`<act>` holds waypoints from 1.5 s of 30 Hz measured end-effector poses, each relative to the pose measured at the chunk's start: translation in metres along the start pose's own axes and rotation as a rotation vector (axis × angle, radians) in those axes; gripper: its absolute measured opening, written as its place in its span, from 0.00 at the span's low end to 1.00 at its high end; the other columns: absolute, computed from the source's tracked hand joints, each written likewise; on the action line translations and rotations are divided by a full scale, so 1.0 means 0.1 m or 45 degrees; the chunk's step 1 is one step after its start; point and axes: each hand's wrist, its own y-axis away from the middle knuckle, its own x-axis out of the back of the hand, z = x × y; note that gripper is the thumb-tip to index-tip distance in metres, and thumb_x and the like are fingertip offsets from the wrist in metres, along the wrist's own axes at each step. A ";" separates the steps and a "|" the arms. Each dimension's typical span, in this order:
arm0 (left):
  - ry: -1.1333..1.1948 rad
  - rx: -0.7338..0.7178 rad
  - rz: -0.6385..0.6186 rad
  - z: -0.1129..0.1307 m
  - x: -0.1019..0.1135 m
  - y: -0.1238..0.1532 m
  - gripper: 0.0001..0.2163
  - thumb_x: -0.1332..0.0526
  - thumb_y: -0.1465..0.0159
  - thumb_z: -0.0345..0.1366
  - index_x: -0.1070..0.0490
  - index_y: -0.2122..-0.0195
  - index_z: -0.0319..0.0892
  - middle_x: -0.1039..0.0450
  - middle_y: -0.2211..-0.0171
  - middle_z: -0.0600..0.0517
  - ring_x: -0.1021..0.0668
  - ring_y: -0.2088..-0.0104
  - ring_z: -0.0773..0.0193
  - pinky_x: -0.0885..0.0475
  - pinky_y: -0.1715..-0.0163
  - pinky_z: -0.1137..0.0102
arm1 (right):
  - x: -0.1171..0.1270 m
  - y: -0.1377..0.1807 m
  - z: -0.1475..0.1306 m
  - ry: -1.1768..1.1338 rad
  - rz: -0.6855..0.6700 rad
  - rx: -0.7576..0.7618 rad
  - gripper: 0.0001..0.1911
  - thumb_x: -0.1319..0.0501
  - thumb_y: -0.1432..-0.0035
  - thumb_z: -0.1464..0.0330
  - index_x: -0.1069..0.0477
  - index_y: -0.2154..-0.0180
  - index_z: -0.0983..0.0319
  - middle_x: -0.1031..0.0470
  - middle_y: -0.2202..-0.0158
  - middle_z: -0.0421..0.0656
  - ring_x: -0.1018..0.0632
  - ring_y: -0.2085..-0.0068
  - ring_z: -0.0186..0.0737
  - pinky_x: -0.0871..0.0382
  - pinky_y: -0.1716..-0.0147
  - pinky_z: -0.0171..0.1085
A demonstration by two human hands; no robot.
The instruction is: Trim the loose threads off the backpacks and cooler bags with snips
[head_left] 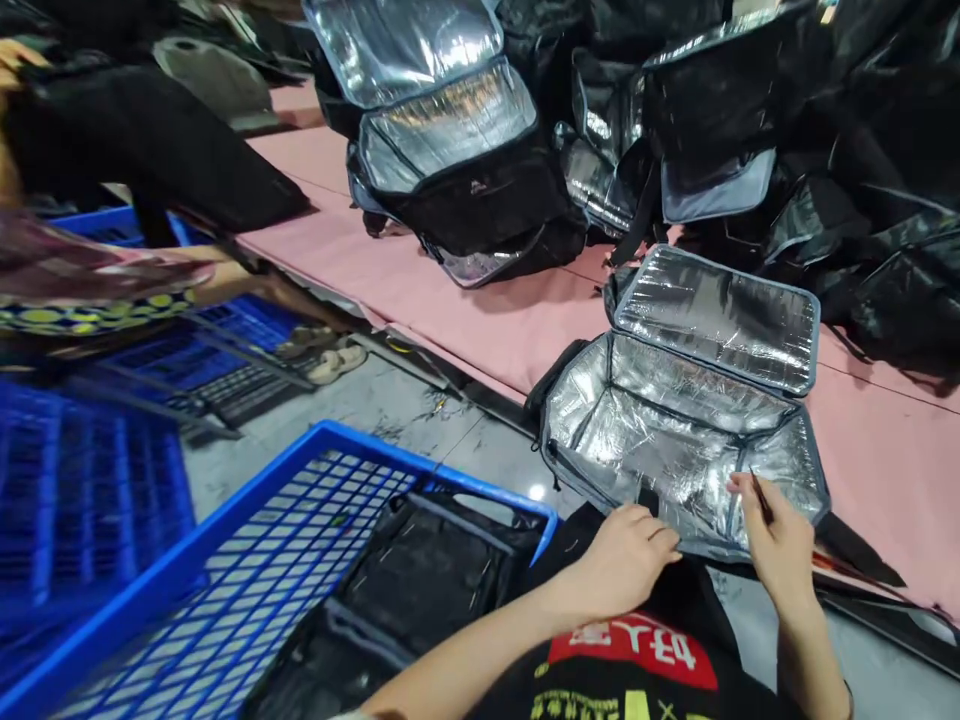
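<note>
Two hands work at the near rim of an open cooler bag (675, 440); its silver lining shows and its lid is tipped back beyond the fingers. Left hand (622, 560): clenched on the bag's black rim. Right hand (780, 545): pinching a thin dark tool (760, 496), close right of the left hand, against the lining. The bag lies at the edge of the pink counter (480, 310). Left of the left hand is a blue crate (420, 467) with a black bag (427, 580) inside. Stacked bags (465, 170) sit well beyond both hands.
</note>
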 end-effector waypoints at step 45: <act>0.246 0.825 -0.405 -0.32 0.13 -0.09 0.17 0.47 0.38 0.41 0.34 0.53 0.36 0.26 0.70 0.44 0.23 0.67 0.53 0.32 0.69 0.65 | -0.12 -0.25 -0.23 0.351 -0.746 -0.003 0.18 0.56 0.38 0.59 0.37 0.53 0.60 0.25 0.65 0.44 0.25 0.68 0.42 0.38 0.70 0.36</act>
